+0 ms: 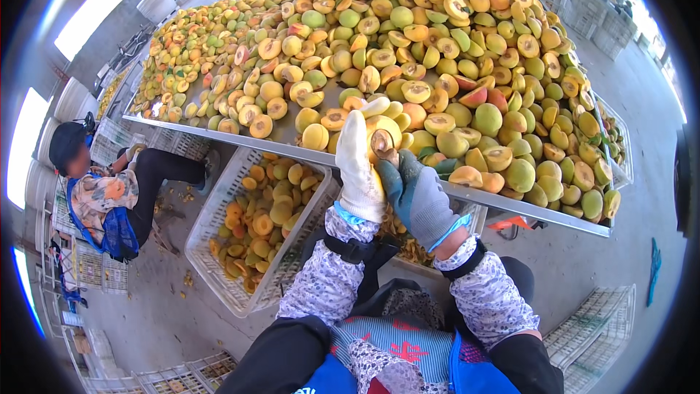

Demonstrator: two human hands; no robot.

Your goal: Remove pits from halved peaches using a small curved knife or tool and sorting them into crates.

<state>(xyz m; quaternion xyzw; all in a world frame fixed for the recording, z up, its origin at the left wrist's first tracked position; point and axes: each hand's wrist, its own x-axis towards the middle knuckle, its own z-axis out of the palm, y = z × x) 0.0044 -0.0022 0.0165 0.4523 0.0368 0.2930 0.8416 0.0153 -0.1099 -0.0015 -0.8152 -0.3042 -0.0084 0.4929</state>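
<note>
My left hand (pixel 358 175), in a white glove, holds a halved yellow stone fruit (pixel 375 132), probably a peach, with its cut face and brown pit up. My right hand (pixel 421 200), in a grey and blue glove, grips a small pitting tool (pixel 389 156) with a brownish handle. A thin curved metal part of it meets the fruit at the pit; most of the handle is hidden in the fist. Both hands are close together over the near rim of a metal table (pixel 235 135). Heaped on that table are many halved stone fruits (pixel 415 91), several with pits showing.
A white plastic crate (pixel 210 279) of fruit halves stands left below the table. Fruit scraps (pixel 414 251) lie under my forearms. A seated person (pixel 109 191) is at the left. More crates (pixel 593 328) stand at the lower right, and a crate (pixel 620 172) adjoins the table's right end.
</note>
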